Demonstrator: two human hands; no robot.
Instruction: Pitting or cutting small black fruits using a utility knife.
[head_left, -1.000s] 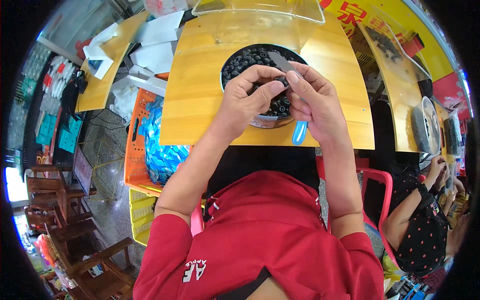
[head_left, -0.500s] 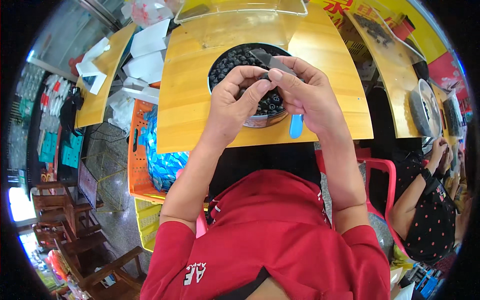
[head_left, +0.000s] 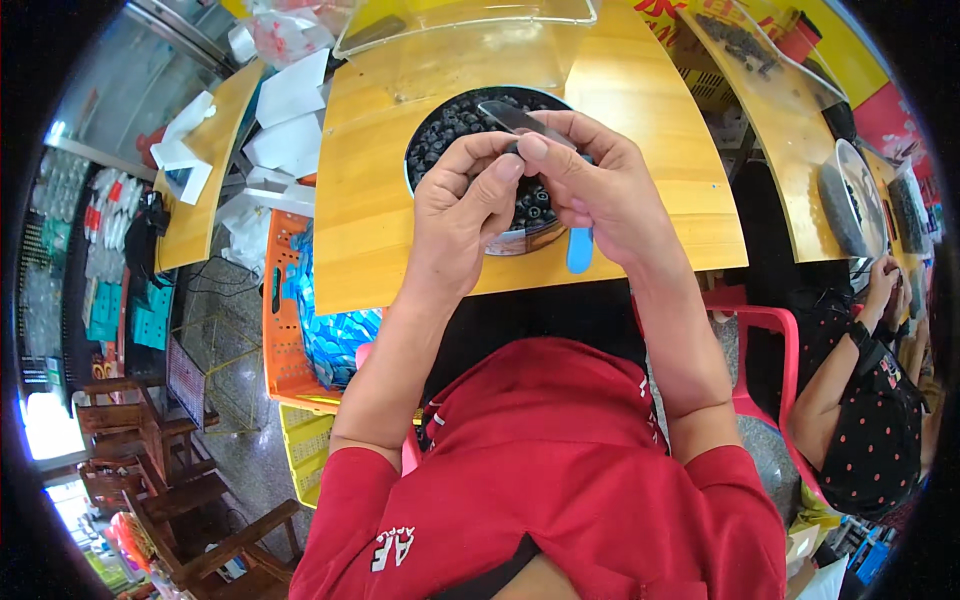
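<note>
Now my left hand (head_left: 455,215) pinches a small dark piece (head_left: 514,148), mostly hidden, over the filled bowl (head_left: 530,240) on the table (head_left: 365,220); my right hand (head_left: 615,190) grips the blue-handled knife (head_left: 512,117). A firm pinch and small, controlled strokes seem wisest here.

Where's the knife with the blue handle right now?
In the head view, the knife is in the right hand, its blade angled toward the left over the bowl of dark pieces.

Blue-handled, grey-bladed knife (head_left: 517,118) slanting through our right fingers (head_left: 565,167), small dark piece (head_left: 514,150) pinched between our fingertips (head_left: 508,169), round tub (head_left: 527,240) of black pieces (head_left: 445,130) beneath them
</note>
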